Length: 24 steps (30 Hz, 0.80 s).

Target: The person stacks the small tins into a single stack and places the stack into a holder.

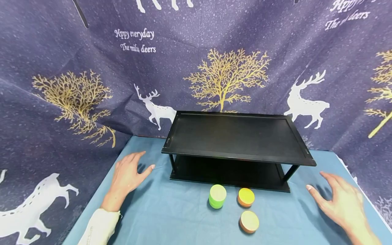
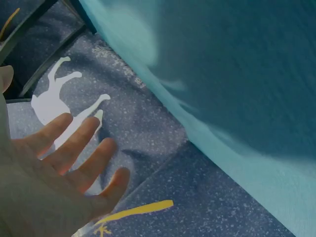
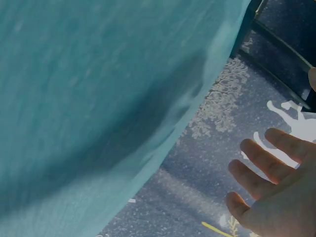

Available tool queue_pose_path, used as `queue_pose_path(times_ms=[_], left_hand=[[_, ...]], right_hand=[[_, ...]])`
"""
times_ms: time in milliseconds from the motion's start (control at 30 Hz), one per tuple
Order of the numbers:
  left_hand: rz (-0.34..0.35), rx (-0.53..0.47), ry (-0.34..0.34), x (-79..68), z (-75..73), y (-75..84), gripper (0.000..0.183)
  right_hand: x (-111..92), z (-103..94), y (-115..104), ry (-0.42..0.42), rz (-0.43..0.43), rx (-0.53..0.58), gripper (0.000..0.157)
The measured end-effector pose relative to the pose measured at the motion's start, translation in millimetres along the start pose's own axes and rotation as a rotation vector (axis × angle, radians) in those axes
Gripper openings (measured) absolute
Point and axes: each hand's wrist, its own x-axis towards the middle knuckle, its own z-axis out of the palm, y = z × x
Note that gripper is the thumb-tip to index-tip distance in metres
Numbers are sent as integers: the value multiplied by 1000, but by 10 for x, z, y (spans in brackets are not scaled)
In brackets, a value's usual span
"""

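From where I stand, the person's two hands are held apart over a blue cloth [image 1: 171, 217], one at either end of a low black stand [image 1: 239, 136]. The left hand [image 1: 127, 175], coming out of a white sleeve [image 1: 99, 228], has its fingers loosely extended and its thumb well away from them; it has hold of nothing, and is near the stand's left end without touching it. The right hand [image 1: 343, 200] is much the same, fingers spread and slightly bent, thumb pointing in towards the stand, nothing in its grasp. Each throws a shadow on the cloth. Between the hands, in front of the stand, sit three small round blocks, none touching another. The green block [image 1: 217, 196] is furthest left; the yellow-topped block [image 1: 246, 197], orange down its side, is to its right; the cream-topped block [image 1: 249, 222] lies nearest the person, just this side of the yellow-topped one. The stand has a flat top on short legs over a dark lower board. Behind it all hangs a navy backdrop [image 1: 183, 68] printed with white deer, golden trees and some white lettering.
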Motion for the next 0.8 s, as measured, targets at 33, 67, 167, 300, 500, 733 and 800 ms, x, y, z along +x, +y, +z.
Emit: queue_pose_path(times_ms=[33,67,167,300,500,733,800], left_hand=[[2,-3,2,-4,2,9,70],[4,-8,3,-8,5,15,70],[5,-19,0,-21,17,38,69],[-2,-31,-15,-31,13,75,68],[-2,-42,-27,-57,-17,157,67],[0,-49,-40,-84,-14,205,67],[8,-50,-35,-89,-17,221,66]], right_hand=[[-4,-1,-15,-3,4,0,70],[-7,-5,-31,-6,6,0,70],[-12,-14,-70,-10,12,3,69],[-13,-28,-97,-8,9,17,69],[-2,-49,-176,15,-35,51,67],[-8,-46,-287,13,-50,73,65],[-14,-46,-302,18,-58,77,64]])
